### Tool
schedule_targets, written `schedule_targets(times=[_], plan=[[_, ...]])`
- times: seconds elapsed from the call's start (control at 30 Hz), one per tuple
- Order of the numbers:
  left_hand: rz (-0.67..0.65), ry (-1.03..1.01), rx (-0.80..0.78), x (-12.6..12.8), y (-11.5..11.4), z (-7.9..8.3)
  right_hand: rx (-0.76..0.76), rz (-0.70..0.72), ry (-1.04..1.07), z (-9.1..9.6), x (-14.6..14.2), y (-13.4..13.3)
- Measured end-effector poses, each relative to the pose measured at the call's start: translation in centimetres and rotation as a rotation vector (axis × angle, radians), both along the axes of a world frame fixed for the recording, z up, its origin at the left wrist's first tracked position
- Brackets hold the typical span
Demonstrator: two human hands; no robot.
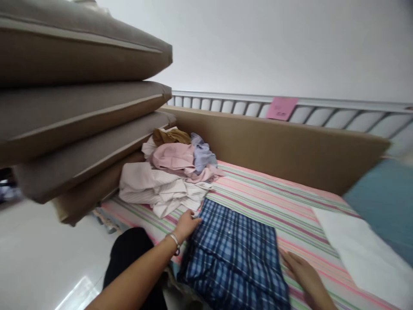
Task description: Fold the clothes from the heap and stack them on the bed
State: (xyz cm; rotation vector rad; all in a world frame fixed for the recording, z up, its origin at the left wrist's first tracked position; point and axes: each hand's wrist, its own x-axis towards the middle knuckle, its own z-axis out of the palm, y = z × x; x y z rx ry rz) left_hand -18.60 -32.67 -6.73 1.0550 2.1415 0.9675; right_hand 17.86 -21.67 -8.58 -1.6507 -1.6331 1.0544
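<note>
A blue plaid shirt (235, 254), folded into a rough rectangle with a small white button showing, lies before me on a striped sheet (258, 183). My left hand (187, 226), with a bracelet at the wrist, pinches the shirt's left edge near its far corner; some fingertips are hidden. Along the opposite edge, my right hand (301, 273) rests with its fingers stretched out and the shirt beside them. Beyond my left hand sits a heap of crumpled clothes: a striped cream garment (161, 187), a pink one (176, 159), a light blue one (202, 153) and a mustard one (171, 136).
Thick grey-brown cushions (80, 99) are stacked high on the left, overhanging the bed's edge. A brown padded board (274, 146) stands against a metal railing (226, 101) bearing a pink note (282, 107). White cloth (364, 254) lies at right.
</note>
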Motion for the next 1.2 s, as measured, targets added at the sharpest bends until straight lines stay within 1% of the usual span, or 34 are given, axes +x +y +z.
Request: schedule_targets(times=[0.03, 0.07, 0.1, 0.13, 0.17, 0.23, 0.33, 0.4, 0.43, 0.5, 0.6, 0.67, 0.7, 0.73, 0.8, 0.87, 0.93, 1.0, 1.03, 1.1, 1.2], plan=[[-0.023, -0.021, -0.025, -0.1, 1.3, -0.1, -0.159, 0.008, 0.105, 0.8, -1.0, 0.1], [-0.044, -0.044, -0.046, -0.1, 2.4, -0.3, -0.272, -0.007, 0.164, 1.4, -2.0, 0.3], [-0.063, -0.063, -0.059, 0.0, 3.5, -0.6, -0.353, 0.012, 0.216, 1.8, -2.9, 0.5], [-0.082, -0.078, -0.064, 0.2, 4.4, -0.8, -0.394, 0.031, 0.255, 1.9, -3.8, 0.8], [-0.1, -0.09, -0.063, 0.4, 5.0, -1.0, -0.393, 0.051, 0.274, 1.9, -4.5, 1.1], [-0.131, -0.104, -0.05, 0.8, 5.7, -1.3, -0.33, 0.071, 0.291, 1.4, -5.2, 1.6], [-0.169, -0.092, 0.02, 1.2, 6.1, -1.4, -0.159, 0.04, 0.225, 0.8, -5.3, 2.5], [-0.194, -0.059, 0.089, 1.4, 6.8, -1.0, -0.034, 0.031, 0.132, 1.2, -5.0, 3.4], [-0.206, -0.039, 0.121, 1.5, 7.5, -0.7, 0.029, 0.027, 0.074, 1.7, -4.9, 4.1], [-0.224, 0.0, 0.164, 1.6, 9.8, 0.2, 0.106, 0.013, -0.021, 2.9, -4.6, 6.4], [-0.23, 0.048, 0.168, 1.5, 14.6, 1.4, 0.142, -0.032, -0.131, 4.6, -4.4, 11.2], [-0.222, 0.076, 0.127, 1.2, 17.1, 1.8, 0.141, -0.043, -0.206, 5.0, -4.3, 14.0], [-0.214, 0.093, 0.112, 1.0, 17.8, 1.8, 0.144, -0.041, -0.247, 5.0, -4.3, 14.9], [-0.207, 0.113, 0.106, 0.8, 18.1, 1.8, 0.156, -0.035, -0.285, 4.9, -4.3, 15.3], [-0.204, 0.154, 0.127, 0.4, 17.3, 1.6, 0.203, -0.013, -0.334, 4.4, -4.4, 14.6], [-0.211, 0.182, 0.159, 0.1, 15.6, 1.2, 0.306, 0.066, -0.354, 3.6, -4.7, 12.4], [-0.204, 0.183, 0.164, -0.1, 13.9, 0.6, 0.443, 0.202, -0.378, 2.8, -5.0, 9.7], [-0.179, 0.164, 0.138, -0.3, 13.0, 0.2, 0.548, 0.328, -0.429, 2.1, -5.1, 7.5], [-0.167, 0.148, 0.118, -0.3, 12.8, 0.0, 0.574, 0.363, -0.463, 1.9, -5.0, 6.7], [-0.154, 0.113, 0.075, -0.4, 12.9, -0.1, 0.577, 0.384, -0.536, 1.7, -4.6, 5.9], [-0.135, 0.069, 0.028, -0.1, 13.4, 0.1, 0.548, 0.386, -0.672, 1.9, -3.9, 5.9]])
